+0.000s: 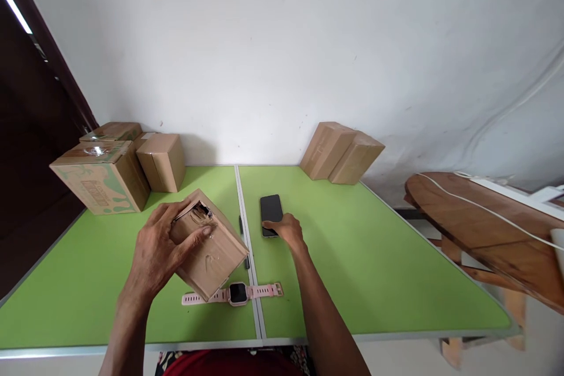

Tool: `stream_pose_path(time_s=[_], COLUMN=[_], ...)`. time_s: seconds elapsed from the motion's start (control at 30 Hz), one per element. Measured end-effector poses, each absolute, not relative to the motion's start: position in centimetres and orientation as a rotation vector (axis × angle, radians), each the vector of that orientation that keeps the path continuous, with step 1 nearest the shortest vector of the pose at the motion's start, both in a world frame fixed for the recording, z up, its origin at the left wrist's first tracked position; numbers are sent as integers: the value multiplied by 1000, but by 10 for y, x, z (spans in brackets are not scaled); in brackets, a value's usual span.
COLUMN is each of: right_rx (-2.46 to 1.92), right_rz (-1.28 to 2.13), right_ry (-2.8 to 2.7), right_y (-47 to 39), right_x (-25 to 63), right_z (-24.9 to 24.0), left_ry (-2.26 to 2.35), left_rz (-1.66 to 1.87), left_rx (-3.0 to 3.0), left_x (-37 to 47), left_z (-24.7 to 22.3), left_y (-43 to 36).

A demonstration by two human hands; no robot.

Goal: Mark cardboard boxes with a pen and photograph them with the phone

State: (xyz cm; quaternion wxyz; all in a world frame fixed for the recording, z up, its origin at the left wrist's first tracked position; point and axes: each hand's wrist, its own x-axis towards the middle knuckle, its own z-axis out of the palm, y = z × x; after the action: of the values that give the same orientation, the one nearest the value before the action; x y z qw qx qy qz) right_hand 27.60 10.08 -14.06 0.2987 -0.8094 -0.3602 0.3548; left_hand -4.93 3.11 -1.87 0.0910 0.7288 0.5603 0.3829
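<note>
My left hand (165,241) grips a small cardboard box (214,255), tilted above the table, with the thumb across its taped face. A torn, dark hole shows at the box's upper end; its contents cannot be made out. At the table's middle, my right hand (287,229) is closed on the lower right edge of a black smartphone (271,208), thumb over the screen. The phone lies flat, screen up. Near the front edge, a smartwatch (238,293) with a pink strap is stretched out across the table seam. A dark pen (241,225) is partly hidden behind the box.
Several cardboard boxes (106,179) stand at the back left of the green table (352,270). Two more boxes (341,154) lean together by the wall at the back right. Beyond the right edge is a brown wooden surface (480,226) with a white cable (480,202).
</note>
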Motion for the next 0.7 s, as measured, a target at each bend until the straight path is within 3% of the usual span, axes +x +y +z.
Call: stream_pose_path(time_s=[0.23, 0.4, 0.7], right_rx=[-1504, -1084, -446], right_rz=[1424, 1554, 1859], right_ry=[-646, -509, -621], right_y=[65, 12, -26], right_x=[282, 272, 217], right_z=[-132, -117, -20], left_ry=[1628, 1614, 1579], left_rz=[1187, 1162, 1126], left_rx=[2165, 2156, 2164], left_x=[-50, -45, -34], left_z=[-21, -19, -12], left_y=[32, 32, 29])
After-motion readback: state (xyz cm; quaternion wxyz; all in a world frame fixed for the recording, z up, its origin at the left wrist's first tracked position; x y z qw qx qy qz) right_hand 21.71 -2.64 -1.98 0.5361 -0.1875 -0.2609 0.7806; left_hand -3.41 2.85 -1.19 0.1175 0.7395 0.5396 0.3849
